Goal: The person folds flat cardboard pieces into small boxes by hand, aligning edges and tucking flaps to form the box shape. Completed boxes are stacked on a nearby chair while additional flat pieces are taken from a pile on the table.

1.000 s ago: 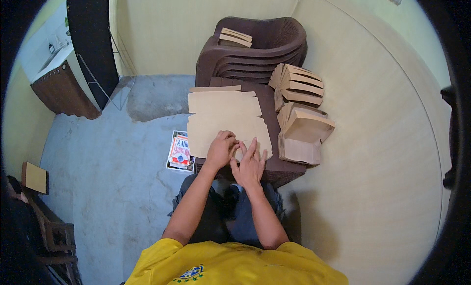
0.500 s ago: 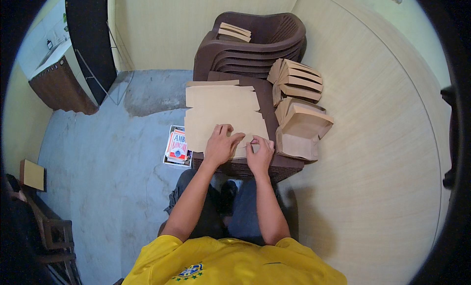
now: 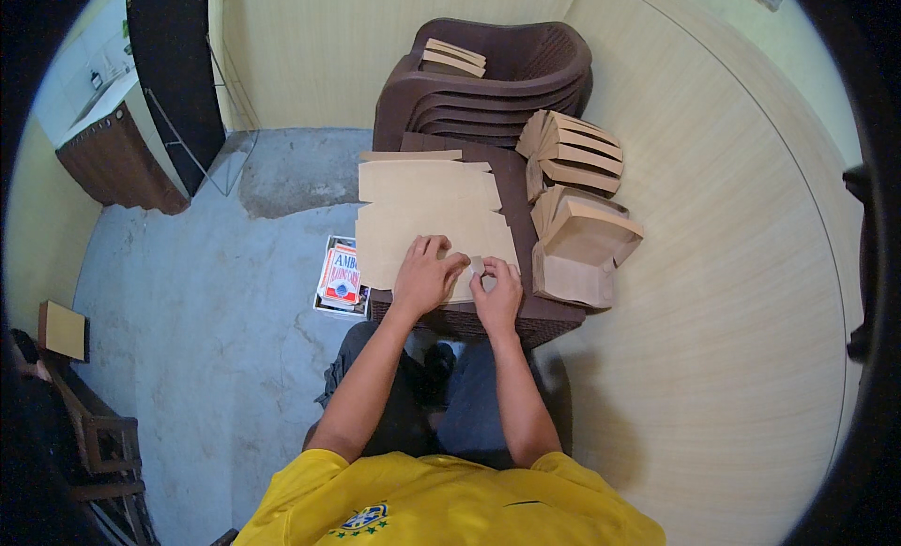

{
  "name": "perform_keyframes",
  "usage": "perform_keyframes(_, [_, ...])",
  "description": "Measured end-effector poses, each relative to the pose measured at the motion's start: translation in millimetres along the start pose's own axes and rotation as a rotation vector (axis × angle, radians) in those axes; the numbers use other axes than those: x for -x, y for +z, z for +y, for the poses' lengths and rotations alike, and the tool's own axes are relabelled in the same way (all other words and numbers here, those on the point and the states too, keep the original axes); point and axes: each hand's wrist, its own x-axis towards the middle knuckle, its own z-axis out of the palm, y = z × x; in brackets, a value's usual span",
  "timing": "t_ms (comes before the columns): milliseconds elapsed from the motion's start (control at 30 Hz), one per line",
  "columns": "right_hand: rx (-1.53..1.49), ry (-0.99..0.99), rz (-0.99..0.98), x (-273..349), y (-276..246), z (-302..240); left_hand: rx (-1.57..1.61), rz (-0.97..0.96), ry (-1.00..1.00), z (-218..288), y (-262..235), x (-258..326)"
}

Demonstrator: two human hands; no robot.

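Note:
A flat tan cardboard sheet (image 3: 422,189) with notched edges lies on the brown woven seat. Its near edge is partly hidden by my hands. My left hand (image 3: 427,276) rests on the sheet, fingers bent and thumb stretched out apart from them. Close beside it, my right hand (image 3: 497,292) pinches a small pale tab (image 3: 478,264) between thumb and fingers near the sheet's near right part. Whether the tab belongs to the sheet or is a separate piece, I cannot tell.
Folded cardboard boxes (image 3: 587,246) stand at the seat's right, with more nested ones (image 3: 587,152) behind. Stacked brown chairs (image 3: 497,95) hold another cardboard piece (image 3: 455,58). On the floor at the left sits a small box of cards (image 3: 341,278). A pale wall (image 3: 713,264) curves along the right.
The small pale tab now shows upright between my right thumb and fingers. My right fingers have shifted slightly; my left hand stays nearly in place on the sheet.

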Motion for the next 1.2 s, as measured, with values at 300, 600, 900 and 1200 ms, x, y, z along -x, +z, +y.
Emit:
perform_keyframes(300, [0.232,-0.306,-0.119,22,-2,3,0.202,0.109,-0.035,-8,8,-3])
perform_keyframes(600, [0.361,-0.214,-0.358,42,-28,-24,0.091,0.080,0.052,-11,5,1])
perform_keyframes(900, [0.427,-0.088,-0.367,0,-27,-19,0.090,0.043,0.022,-11,5,0])
perform_keyframes(1200, [0.446,-0.146,-0.390,17,-56,-28,0.195,0.068,-0.036,-11,5,-3])
